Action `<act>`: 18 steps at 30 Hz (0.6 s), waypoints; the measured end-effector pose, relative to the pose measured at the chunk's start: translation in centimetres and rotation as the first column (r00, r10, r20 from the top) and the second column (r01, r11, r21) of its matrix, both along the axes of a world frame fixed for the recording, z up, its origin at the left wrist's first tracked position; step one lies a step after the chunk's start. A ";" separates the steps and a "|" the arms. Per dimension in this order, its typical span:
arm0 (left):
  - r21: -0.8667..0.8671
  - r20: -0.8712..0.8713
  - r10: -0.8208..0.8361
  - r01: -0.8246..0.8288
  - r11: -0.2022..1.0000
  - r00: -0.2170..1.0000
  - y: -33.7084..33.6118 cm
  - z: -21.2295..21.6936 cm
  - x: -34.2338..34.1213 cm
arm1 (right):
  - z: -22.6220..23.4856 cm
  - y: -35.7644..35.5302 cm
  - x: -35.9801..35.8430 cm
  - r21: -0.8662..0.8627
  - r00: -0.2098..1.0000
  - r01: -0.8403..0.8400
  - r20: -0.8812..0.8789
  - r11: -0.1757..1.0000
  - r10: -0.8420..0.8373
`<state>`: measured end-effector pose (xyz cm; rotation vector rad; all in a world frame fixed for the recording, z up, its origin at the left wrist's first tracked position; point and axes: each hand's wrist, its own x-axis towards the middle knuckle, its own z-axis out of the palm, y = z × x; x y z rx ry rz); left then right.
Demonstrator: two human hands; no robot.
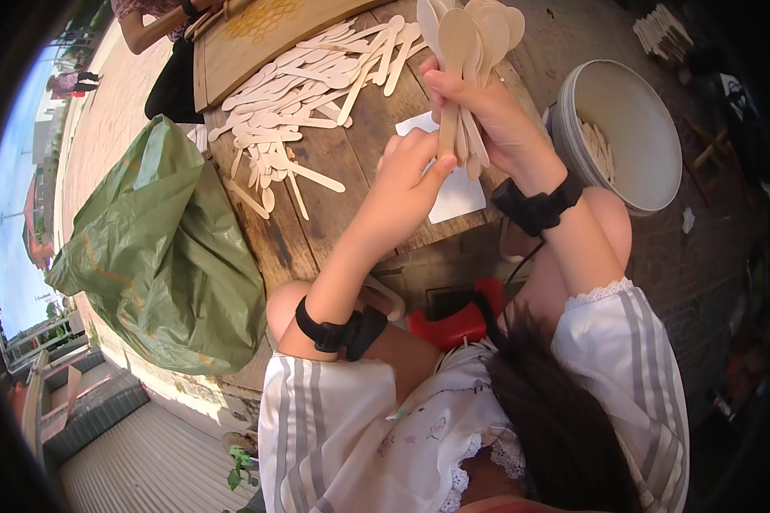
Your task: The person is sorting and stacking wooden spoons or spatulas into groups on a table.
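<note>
The right hand point(479, 107) was clenched around a bunch of wooden spoons point(470, 38), gripping the handles so that the rounded bowls fanned upward above the fist. The left hand point(406, 171), just below and to the left of it, had its fingertips on the lower ends of those handles, thumb against one stick; whether it truly gripped one could not be told. Under both hands lay a white sheet of paper point(462, 197) on the worn wooden bench point(316, 222). Beyond the left hand, farther up the bench, a loose heap of more wooden spoons point(295, 103) spread across the planks. To the right of the right hand stood a round pale bucket point(650, 171) with a few sticks inside. Left of the left hand, a crumpled green plastic bag point(154, 248) hung off the bench edge. Each wrist wore a black strap point(535, 205). Another person's arm point(145, 34) showed at the far corner.
</note>
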<state>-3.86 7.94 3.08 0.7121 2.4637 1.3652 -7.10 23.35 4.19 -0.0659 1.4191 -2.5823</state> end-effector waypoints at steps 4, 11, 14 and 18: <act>-0.352 -0.181 -0.051 -0.016 0.936 0.982 -0.3 0.7 -0.7 | -1.0 0.4 -0.7 0.045 0.996 -0.041 -0.076 0.998 0.045; -0.423 -0.655 0.037 -0.406 0.810 0.755 -2.2 -5.0 -7.3 | -1.6 2.0 -1.7 -0.199 0.960 0.266 0.148 0.943 -0.239; -0.456 -0.589 0.018 -0.350 0.819 0.808 -1.9 -6.3 -8.0 | -1.9 2.1 -1.7 -0.226 0.960 0.259 0.169 0.939 -0.224; -0.496 -0.655 -0.071 -0.358 0.791 0.752 -2.5 -7.5 -8.3 | -1.5 2.0 -1.6 -0.375 0.972 0.196 0.197 0.906 -0.129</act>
